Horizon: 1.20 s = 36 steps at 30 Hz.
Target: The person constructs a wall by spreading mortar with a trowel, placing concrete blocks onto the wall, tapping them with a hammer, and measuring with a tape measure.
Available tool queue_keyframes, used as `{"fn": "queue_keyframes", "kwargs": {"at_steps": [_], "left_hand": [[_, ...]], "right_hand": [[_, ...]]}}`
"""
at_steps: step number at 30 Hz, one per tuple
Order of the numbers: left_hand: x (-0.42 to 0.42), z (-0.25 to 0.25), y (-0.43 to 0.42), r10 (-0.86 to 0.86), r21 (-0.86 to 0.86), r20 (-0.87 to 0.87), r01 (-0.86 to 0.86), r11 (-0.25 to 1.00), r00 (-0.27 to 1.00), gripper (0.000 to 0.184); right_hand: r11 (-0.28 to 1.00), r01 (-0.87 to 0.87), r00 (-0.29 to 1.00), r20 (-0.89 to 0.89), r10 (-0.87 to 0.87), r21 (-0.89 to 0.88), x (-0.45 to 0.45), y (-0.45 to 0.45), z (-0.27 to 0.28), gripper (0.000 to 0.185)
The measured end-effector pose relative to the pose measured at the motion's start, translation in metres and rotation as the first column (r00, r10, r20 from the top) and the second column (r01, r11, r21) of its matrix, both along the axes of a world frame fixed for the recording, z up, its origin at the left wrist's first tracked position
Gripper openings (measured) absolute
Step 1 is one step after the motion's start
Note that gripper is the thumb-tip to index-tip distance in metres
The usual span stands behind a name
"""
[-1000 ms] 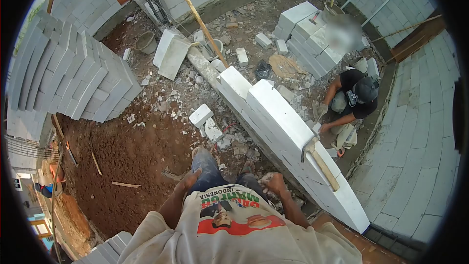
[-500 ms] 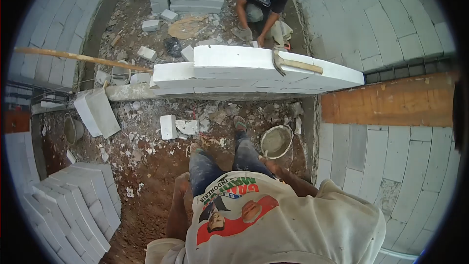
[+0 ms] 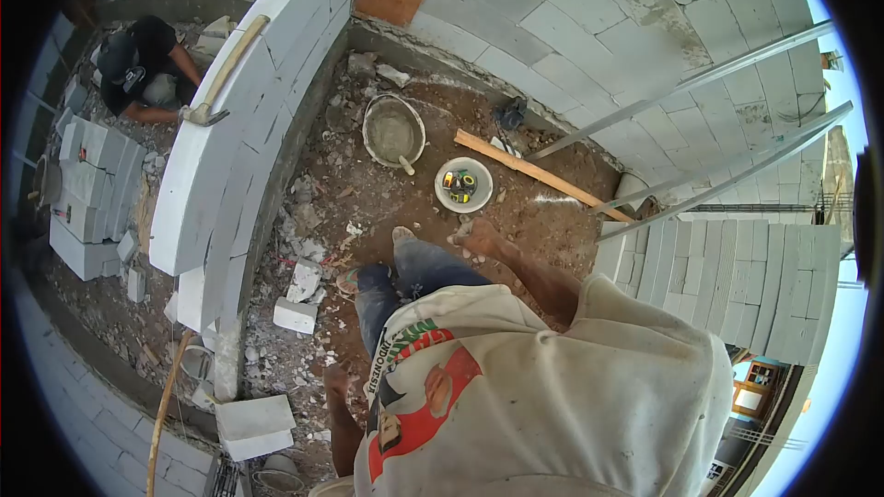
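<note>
My right hand [image 3: 473, 237] is low in front of my body with loosely spread fingers, holding nothing I can see. Just beyond it stands a white bucket [image 3: 487, 191] with yellow-and-black items [image 3: 459, 186] inside, too small to name surely. Farther off is a basin of grey mortar [image 3: 393, 131] with a trowel handle [image 3: 406, 166] over its rim. My left hand [image 3: 338, 377] hangs by my side, its fingers loose and apart from any object. A claw hammer [image 3: 234, 60] lies on top of the low white block wall [image 3: 290, 74].
A co-worker [image 3: 138, 69] crouches behind the low wall beside stacked blocks [image 3: 92, 175]. A wooden plank [image 3: 543, 175] and metal props [image 3: 681, 92] lean on the right. Loose blocks [image 3: 295, 315] and rubble lie near my feet. More blocks [image 3: 256, 425] sit lower left.
My view has swung to the right, so the low wall and co-worker now appear at left. The white bucket, plank and metal props have come into view. My right hand has moved forward.
</note>
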<state>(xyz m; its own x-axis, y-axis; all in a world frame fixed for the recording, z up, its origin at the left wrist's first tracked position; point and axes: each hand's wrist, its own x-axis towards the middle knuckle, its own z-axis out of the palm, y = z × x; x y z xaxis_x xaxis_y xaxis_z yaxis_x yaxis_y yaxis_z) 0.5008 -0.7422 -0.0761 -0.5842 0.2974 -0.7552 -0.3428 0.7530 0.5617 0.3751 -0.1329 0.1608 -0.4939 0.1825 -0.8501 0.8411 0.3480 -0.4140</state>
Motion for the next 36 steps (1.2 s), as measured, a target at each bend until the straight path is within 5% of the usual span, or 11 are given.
{"fn": "queue_keyframes", "kwargs": {"at_steps": [1,2,6,9,11,13,14,18,21,27,36], "left_hand": [[-0.014,-0.007,-0.001,-0.038,0.203,-0.127,0.064,0.977,0.991,0.049],[-0.036,0.002,0.002,-0.02,0.035,-0.06,0.022,0.999,0.998,0.044],[-0.134,0.153,0.104,0.089,-0.105,0.02,-0.087,0.991,0.996,0.029],[-0.13,0.129,0.123,-0.151,0.013,-0.621,0.203,0.979,0.769,0.027],[-0.12,0.112,0.123,-0.384,-0.219,-0.589,0.316,0.923,0.711,0.032],[-0.109,0.093,0.144,-0.033,-0.035,0.167,0.039,0.999,0.985,0.054],[-0.095,0.1,0.168,-0.002,-0.124,0.122,0.017,0.992,0.993,0.064],[-0.061,0.093,0.236,0.01,-0.322,0.293,0.089,0.942,0.956,0.123],[-0.043,0.062,0.265,0.039,-0.549,0.311,0.147,0.823,0.949,0.138],[-0.022,0.026,0.285,0.106,-0.721,0.267,0.126,0.682,0.958,0.135],[-0.024,0.03,0.296,0.282,-0.719,0.267,-0.005,0.695,0.921,0.133]], "right_hand": [[0.982,-0.143,0.988,0.077,0.134,0.125,0.014,0.004,-0.015,0.044],[0.959,-0.173,0.972,-0.121,0.203,0.223,0.058,0.017,-0.081,0.049],[0.987,-0.126,0.992,0.043,0.122,0.096,0.139,0.015,-0.116,0.047],[0.985,-0.167,0.974,0.158,0.16,0.035,0.18,0.016,-0.148,0.046],[0.969,-0.247,0.953,0.187,0.237,0.029,0.196,0.019,-0.177,0.046],[0.937,-0.339,0.933,0.153,0.324,0.085,0.202,0.03,-0.216,0.047],[0.995,0.015,0.955,0.296,0.015,-0.097,0.186,0.042,-0.209,0.044],[0.922,-0.32,0.908,0.347,0.234,0.217,0.15,0.094,-0.324,0.056],[0.889,-0.105,0.99,0.128,0.053,0.446,0.107,0.145,-0.42,0.057],[0.733,0.026,0.983,-0.152,0.106,0.68,0.005,0.247,-0.62,0.072],[0.442,-0.449,0.878,0.291,0.379,0.777,-0.041,0.271,-0.709,0.066]]}}
